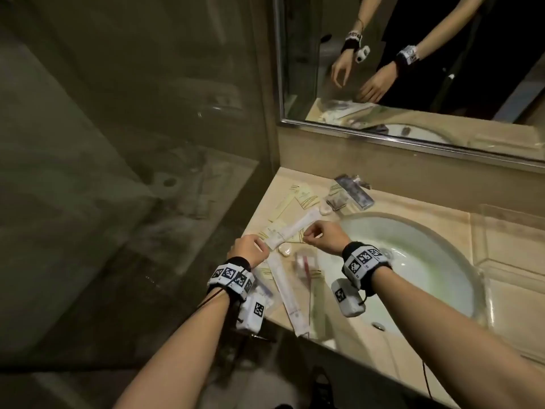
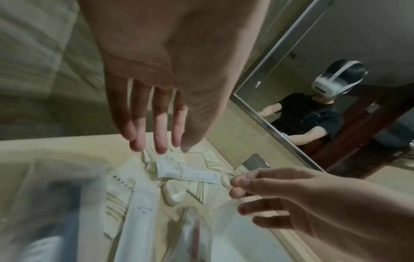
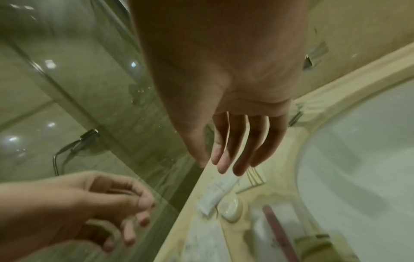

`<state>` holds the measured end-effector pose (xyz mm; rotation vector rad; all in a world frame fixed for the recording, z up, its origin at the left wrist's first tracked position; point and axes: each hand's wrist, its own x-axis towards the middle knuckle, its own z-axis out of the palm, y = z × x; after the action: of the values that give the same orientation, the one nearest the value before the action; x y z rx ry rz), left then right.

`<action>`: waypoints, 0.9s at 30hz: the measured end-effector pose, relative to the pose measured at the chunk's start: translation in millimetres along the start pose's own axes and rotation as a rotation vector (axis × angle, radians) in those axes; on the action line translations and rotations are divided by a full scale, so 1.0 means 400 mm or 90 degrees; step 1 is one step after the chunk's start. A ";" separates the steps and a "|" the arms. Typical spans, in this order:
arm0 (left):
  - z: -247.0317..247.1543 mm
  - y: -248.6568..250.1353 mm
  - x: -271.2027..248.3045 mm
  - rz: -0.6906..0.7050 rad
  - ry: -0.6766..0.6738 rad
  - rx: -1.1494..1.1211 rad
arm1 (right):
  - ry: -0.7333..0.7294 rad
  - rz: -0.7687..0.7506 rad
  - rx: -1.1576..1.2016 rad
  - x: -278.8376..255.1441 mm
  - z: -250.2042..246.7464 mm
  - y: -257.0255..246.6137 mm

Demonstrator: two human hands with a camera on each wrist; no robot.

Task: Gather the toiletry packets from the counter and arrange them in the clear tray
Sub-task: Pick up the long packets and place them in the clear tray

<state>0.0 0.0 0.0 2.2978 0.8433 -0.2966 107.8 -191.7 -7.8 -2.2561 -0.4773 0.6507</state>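
Observation:
Several toiletry packets lie on the beige counter (image 1: 295, 178) left of the sink. A long white packet (image 1: 295, 228) (image 2: 186, 172) (image 3: 215, 193) lies slantwise between my hands, with a round wrapped soap (image 1: 284, 249) (image 2: 174, 193) (image 3: 230, 209) beside it. My left hand (image 1: 250, 249) (image 2: 156, 140) hovers at its near end, fingers down and holding nothing. My right hand (image 1: 318, 234) (image 3: 224, 159) hangs over its middle, fingers loose and empty. The clear tray (image 1: 501, 214) stands on the counter right of the sink, far from both hands.
Another long white packet (image 1: 290, 296) overhangs the counter's front edge. A clear bag with a red item (image 1: 303, 265) lies near the basin (image 1: 413, 261). Cream packets (image 1: 300, 196) and the faucet (image 1: 354, 190) sit at the back. A glass shower wall (image 1: 147, 143) bounds the left.

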 end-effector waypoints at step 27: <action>0.156 0.003 0.287 0.040 -0.097 0.047 | -0.125 0.223 -0.103 0.069 0.292 0.038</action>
<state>89.5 14.8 -93.9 2.3307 0.6931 -0.4751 64.5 -124.2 -98.4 -2.4661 -0.2328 1.0507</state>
